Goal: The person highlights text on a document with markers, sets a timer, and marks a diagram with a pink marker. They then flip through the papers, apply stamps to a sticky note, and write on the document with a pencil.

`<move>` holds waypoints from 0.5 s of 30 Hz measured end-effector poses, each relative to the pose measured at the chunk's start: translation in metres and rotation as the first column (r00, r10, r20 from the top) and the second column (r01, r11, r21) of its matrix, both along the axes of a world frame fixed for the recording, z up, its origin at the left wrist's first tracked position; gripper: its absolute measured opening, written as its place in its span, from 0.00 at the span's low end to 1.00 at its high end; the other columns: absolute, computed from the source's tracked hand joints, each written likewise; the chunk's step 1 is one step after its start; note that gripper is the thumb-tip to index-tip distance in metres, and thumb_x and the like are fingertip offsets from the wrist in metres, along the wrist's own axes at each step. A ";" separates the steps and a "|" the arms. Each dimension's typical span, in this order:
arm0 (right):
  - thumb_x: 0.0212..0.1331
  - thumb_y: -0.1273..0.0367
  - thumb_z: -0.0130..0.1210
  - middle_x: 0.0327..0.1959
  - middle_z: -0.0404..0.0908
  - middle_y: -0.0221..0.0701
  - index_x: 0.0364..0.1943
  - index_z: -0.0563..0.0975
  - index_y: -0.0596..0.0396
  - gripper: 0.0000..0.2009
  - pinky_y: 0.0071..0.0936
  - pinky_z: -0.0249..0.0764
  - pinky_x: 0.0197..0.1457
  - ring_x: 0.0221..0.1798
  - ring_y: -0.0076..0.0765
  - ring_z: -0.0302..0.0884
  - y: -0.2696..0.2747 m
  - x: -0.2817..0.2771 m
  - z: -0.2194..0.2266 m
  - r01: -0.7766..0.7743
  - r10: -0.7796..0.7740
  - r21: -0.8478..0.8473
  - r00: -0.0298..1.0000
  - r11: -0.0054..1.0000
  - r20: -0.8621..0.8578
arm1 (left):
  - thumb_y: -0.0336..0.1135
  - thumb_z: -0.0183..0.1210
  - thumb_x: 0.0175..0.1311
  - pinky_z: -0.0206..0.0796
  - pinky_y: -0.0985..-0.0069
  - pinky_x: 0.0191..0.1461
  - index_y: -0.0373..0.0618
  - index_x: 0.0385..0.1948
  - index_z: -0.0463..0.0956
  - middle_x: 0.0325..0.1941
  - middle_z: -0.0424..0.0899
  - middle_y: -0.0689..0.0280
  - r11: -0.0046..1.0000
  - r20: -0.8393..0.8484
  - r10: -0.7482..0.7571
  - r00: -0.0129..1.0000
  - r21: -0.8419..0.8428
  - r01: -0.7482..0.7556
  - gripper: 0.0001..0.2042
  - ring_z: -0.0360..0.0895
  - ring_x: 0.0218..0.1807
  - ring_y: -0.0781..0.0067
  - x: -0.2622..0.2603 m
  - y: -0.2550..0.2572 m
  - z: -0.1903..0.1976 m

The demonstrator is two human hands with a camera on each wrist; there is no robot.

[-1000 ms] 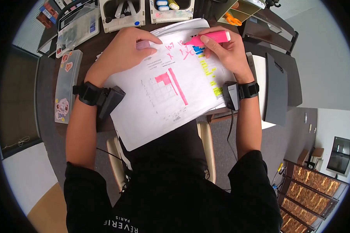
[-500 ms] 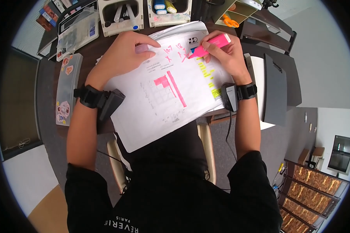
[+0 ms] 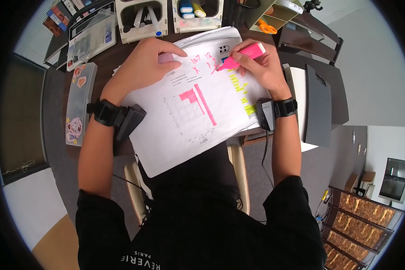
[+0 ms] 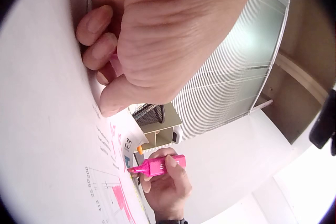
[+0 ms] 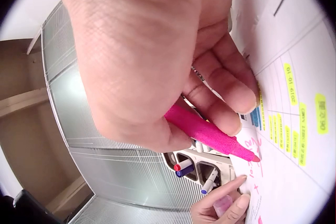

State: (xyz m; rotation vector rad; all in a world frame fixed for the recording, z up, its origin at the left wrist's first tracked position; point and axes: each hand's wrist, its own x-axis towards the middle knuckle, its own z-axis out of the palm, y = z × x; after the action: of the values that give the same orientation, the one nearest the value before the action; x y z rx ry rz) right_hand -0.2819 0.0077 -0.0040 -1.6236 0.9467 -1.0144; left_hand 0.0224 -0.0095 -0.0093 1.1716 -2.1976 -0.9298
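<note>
My right hand [image 3: 261, 65] pinches a pink highlighter [image 3: 247, 54] between thumb and fingers. In the right wrist view its tip [image 5: 255, 158] is right at the pink handwriting on a white printed sheet [image 3: 166, 148]. That sheet bears pink handwritten figures, a small grid partly filled in pink, and a long pink bar. My left hand [image 3: 139, 65] rests at the sheet's upper left, its fingers curled round a small translucent pink cap [image 3: 165, 57], mostly hidden by the fingers in the left wrist view. Under the top sheet, at its right, lies a page with yellow highlighted lines [image 3: 238, 87].
Pen holders [image 3: 141, 33] with pens and highlighters stand at the back of the dark desk. At the left lie a stickered clear case [image 3: 81, 103] and another clear box [image 3: 92, 42]. Orange scissors [image 3: 267, 28] sit in a shelf organiser. A dark grey folder [image 3: 317, 105] is at right.
My right hand has moved the highlighter tip down the page, toward me, uncovering a black logo at the sheet's top. The left hand keeps its hold on the cap.
</note>
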 end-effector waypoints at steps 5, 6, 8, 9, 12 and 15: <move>0.63 0.75 0.62 0.32 0.84 0.29 0.39 0.83 0.62 0.05 0.19 0.72 0.31 0.27 0.18 0.76 0.000 -0.001 0.000 -0.015 0.015 -0.003 1.000 1.000 0.000 | 0.25 0.65 0.59 0.72 0.77 0.47 0.38 0.44 0.84 0.39 0.88 0.59 0.996 0.007 -0.028 1.000 -0.085 0.028 0.11 0.80 0.39 0.76 0.000 0.000 -0.001; 0.63 0.75 0.62 0.33 0.84 0.30 0.40 0.83 0.62 0.05 0.19 0.72 0.31 0.27 0.18 0.76 -0.001 0.000 0.000 -0.022 0.022 -0.001 1.000 1.000 -0.013 | 0.25 0.66 0.59 0.72 0.77 0.47 0.38 0.44 0.84 0.39 0.88 0.59 0.999 0.008 -0.009 1.000 -0.039 0.009 0.11 0.80 0.39 0.75 0.000 0.000 0.000; 0.63 0.75 0.62 0.33 0.85 0.30 0.39 0.83 0.62 0.05 0.19 0.73 0.31 0.27 0.18 0.76 -0.001 0.000 -0.001 -0.021 0.021 -0.006 1.000 1.000 -0.018 | 0.25 0.66 0.59 0.72 0.77 0.47 0.38 0.44 0.84 0.39 0.88 0.59 0.999 0.009 -0.007 1.000 -0.032 0.008 0.11 0.80 0.38 0.74 0.000 0.000 0.001; 0.63 0.75 0.62 0.33 0.85 0.30 0.39 0.83 0.62 0.05 0.19 0.73 0.31 0.27 0.18 0.76 -0.001 0.000 -0.001 -0.023 0.023 -0.005 0.999 1.000 -0.025 | 0.26 0.66 0.59 0.72 0.77 0.47 0.38 0.44 0.84 0.39 0.88 0.58 1.000 0.008 -0.003 1.000 -0.020 0.003 0.11 0.80 0.38 0.74 -0.001 0.000 0.001; 0.63 0.75 0.62 0.33 0.85 0.29 0.40 0.83 0.62 0.05 0.19 0.73 0.31 0.27 0.18 0.76 0.000 0.002 0.001 -0.006 0.006 0.006 0.999 1.000 -0.035 | 0.26 0.66 0.59 0.72 0.77 0.46 0.39 0.44 0.85 0.39 0.88 0.59 0.999 0.048 -0.001 0.999 -0.050 0.003 0.11 0.80 0.38 0.75 -0.001 0.001 0.004; 0.63 0.75 0.63 0.33 0.85 0.30 0.40 0.83 0.62 0.05 0.19 0.73 0.31 0.27 0.18 0.76 0.000 0.000 0.000 -0.026 0.026 0.002 0.999 1.000 -0.028 | 0.26 0.66 0.59 0.72 0.77 0.45 0.39 0.44 0.84 0.39 0.88 0.59 0.991 0.016 -0.031 0.999 -0.133 0.032 0.11 0.80 0.38 0.75 0.000 0.000 -0.001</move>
State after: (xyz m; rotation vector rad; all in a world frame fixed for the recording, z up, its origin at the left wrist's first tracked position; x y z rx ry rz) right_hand -0.2819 0.0077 -0.0035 -1.6489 0.9426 -0.9754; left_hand 0.0228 -0.0094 -0.0102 1.0871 -2.2576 -0.7759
